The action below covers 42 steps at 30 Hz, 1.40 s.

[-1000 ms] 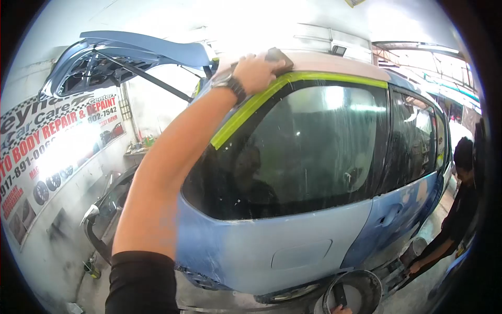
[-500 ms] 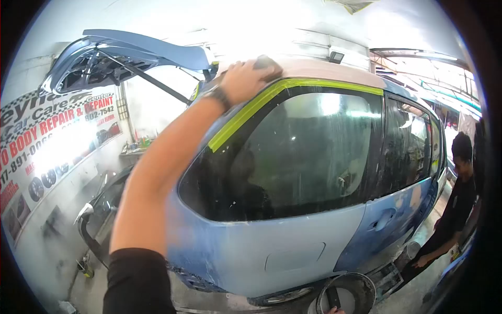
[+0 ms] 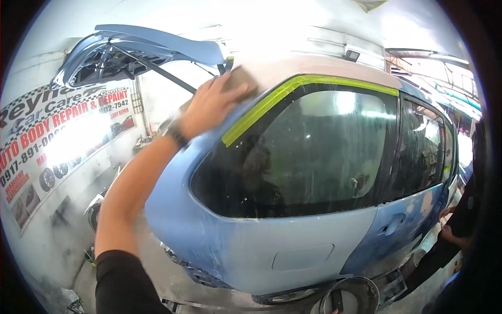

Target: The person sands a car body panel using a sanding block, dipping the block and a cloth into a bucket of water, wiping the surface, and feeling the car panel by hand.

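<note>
My left hand (image 3: 214, 102), with a dark band on its wrist, lies over a brownish sanding block (image 3: 243, 82). The hand presses the block to the rear roof pillar of a blue and grey, partly sanded car (image 3: 172, 172), just outside the yellow-green masking tape (image 3: 261, 110) along the window edge. Hand and block are slightly blurred. At the bottom edge, only a fingertip of my right hand (image 3: 335, 311) shows, at the rim of a round bucket (image 3: 374, 293). A black strip (image 3: 337, 300) stands inside the bucket; the rest of that hand is out of frame.
The raised tailgate (image 3: 157, 44) hangs at upper left, held by a strut (image 3: 157, 70). A printed banner (image 3: 63, 136) covers the left wall. Another person in dark clothes (image 3: 455, 246) is at the right, beside the car's front door.
My left hand and the block have slid down and back along the roof edge toward the rear pillar. The view has shifted slightly left; the other person has moved, hands now near the door.
</note>
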Each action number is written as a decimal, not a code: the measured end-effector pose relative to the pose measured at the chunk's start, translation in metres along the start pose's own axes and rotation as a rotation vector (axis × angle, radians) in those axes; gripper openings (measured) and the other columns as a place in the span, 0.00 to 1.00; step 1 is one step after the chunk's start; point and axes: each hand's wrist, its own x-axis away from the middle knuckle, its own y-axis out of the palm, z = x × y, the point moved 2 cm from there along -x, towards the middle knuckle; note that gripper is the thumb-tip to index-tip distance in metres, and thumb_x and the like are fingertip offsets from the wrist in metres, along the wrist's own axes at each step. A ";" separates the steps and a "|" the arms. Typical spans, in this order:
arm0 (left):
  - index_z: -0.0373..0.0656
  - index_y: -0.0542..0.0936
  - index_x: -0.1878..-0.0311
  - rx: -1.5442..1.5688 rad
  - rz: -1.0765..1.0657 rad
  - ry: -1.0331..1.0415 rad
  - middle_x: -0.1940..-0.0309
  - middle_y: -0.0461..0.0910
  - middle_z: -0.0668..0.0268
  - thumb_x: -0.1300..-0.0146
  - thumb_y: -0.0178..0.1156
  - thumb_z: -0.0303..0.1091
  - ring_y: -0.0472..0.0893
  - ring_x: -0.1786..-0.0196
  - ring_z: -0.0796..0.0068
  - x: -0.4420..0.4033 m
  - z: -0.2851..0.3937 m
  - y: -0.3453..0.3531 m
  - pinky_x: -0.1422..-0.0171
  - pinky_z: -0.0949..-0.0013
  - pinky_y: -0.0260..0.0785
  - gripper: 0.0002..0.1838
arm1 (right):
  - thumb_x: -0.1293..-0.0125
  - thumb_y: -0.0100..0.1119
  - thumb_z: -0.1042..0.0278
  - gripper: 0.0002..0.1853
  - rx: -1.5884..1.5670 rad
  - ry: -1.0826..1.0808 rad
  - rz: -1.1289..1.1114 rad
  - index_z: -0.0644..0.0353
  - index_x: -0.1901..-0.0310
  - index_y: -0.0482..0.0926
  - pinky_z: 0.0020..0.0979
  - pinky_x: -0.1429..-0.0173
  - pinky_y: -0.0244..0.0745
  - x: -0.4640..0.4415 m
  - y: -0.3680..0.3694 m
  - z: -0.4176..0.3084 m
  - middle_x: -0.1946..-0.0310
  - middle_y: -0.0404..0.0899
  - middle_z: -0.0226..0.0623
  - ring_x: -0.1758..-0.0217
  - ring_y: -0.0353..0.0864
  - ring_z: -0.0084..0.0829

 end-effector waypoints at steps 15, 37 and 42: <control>0.68 0.76 0.25 -0.075 -0.085 -0.004 0.26 0.68 0.45 0.33 0.66 0.38 0.74 0.32 0.44 0.004 0.012 -0.007 0.25 0.46 0.65 0.32 | 0.20 0.45 0.45 0.30 -0.096 0.038 -0.021 0.68 0.55 0.85 0.55 0.52 0.79 0.007 -0.029 -0.033 0.62 0.87 0.55 0.59 0.86 0.54; 0.66 0.75 0.24 -0.027 -0.137 -0.103 0.27 0.68 0.43 0.28 0.61 0.42 0.73 0.32 0.39 -0.086 0.031 0.020 0.25 0.44 0.66 0.29 | 0.19 0.41 0.41 0.34 0.054 -0.055 -0.003 0.65 0.60 0.87 0.51 0.62 0.81 0.006 -0.013 -0.003 0.69 0.88 0.51 0.68 0.87 0.53; 0.65 0.74 0.24 -0.125 -0.065 0.038 0.29 0.69 0.42 0.26 0.60 0.44 0.73 0.31 0.40 -0.028 0.034 0.007 0.27 0.44 0.67 0.27 | 0.19 0.43 0.46 0.28 0.064 -0.171 0.099 0.62 0.59 0.87 0.52 0.64 0.80 0.000 0.029 0.004 0.71 0.87 0.50 0.70 0.86 0.51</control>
